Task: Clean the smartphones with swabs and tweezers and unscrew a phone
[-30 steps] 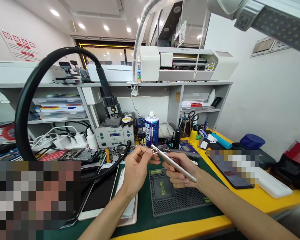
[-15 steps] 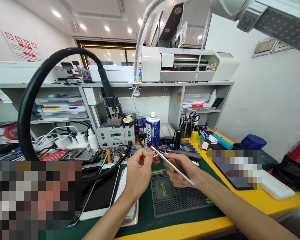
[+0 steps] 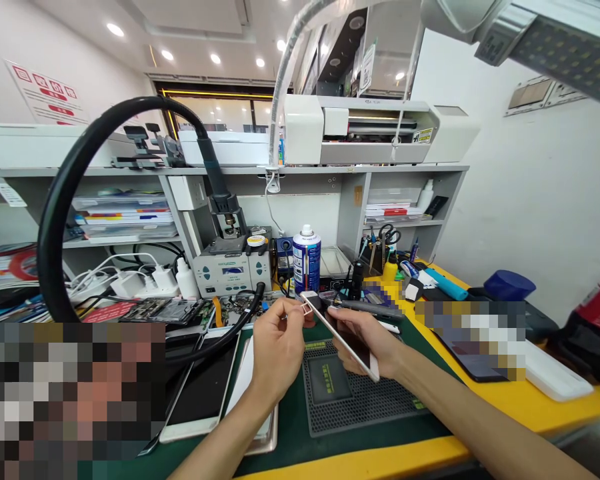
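Observation:
My right hand [image 3: 367, 337] is wrapped round a slim phone [image 3: 347, 341] with a white edge, tilted so that part of its dark screen shows. At the phone's upper end, my left hand [image 3: 280, 340] pinches a small pale frame-like piece [image 3: 307, 309], possibly a SIM tray, close to the phone's top edge. Whether the piece touches the phone cannot be made out. Both hands are above a dark perforated mat [image 3: 360, 407] on the green work surface [image 3: 295, 443].
Tablets [image 3: 200, 393] lie left of the mat. Behind the hands stand a blue spray can [image 3: 307, 263] and a grey soldering station [image 3: 230, 272]. A thick black hose [image 3: 50, 220] arches at the left. Phones [image 3: 473, 353] rest on the yellow edge at right.
The phone has turned in my right hand, so more of its screen now shows. My left hand has barely moved and keeps its pinch on the small piece.

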`<state>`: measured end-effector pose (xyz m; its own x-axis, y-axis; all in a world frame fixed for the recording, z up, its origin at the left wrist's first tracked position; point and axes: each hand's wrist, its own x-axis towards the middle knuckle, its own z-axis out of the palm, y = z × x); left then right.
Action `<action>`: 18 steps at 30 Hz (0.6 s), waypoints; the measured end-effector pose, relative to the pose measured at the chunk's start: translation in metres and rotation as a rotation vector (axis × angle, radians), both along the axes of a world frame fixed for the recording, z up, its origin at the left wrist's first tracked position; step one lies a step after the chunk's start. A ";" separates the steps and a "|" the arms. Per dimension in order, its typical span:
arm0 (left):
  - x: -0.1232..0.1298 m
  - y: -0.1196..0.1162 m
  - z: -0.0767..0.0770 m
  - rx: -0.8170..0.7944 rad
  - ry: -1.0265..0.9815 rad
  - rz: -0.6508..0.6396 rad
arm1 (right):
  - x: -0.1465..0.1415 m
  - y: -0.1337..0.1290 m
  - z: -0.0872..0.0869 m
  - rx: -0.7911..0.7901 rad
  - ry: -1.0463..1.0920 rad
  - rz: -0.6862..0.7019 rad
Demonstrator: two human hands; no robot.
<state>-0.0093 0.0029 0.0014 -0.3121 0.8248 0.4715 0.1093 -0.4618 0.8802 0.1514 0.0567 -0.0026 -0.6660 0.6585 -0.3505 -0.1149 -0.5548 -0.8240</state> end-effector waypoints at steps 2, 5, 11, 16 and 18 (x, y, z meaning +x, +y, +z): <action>0.000 0.000 -0.001 -0.012 -0.003 0.024 | -0.001 -0.003 0.001 0.027 -0.035 -0.071; 0.000 -0.001 -0.001 -0.021 0.018 0.057 | -0.002 -0.006 0.003 0.088 -0.051 -0.144; -0.001 0.000 -0.004 -0.021 0.074 0.103 | -0.003 -0.009 0.005 0.246 -0.083 -0.166; -0.001 0.003 -0.008 -0.032 0.073 0.085 | -0.003 -0.008 0.004 0.294 -0.085 -0.168; -0.001 0.003 -0.007 -0.039 0.070 0.074 | -0.002 -0.008 0.003 0.300 -0.071 -0.172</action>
<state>-0.0103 0.0057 -0.0056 -0.3404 0.8187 0.4624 0.2043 -0.4157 0.8863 0.1489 0.0488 0.0001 -0.5175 0.8395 -0.1658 -0.1225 -0.2644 -0.9566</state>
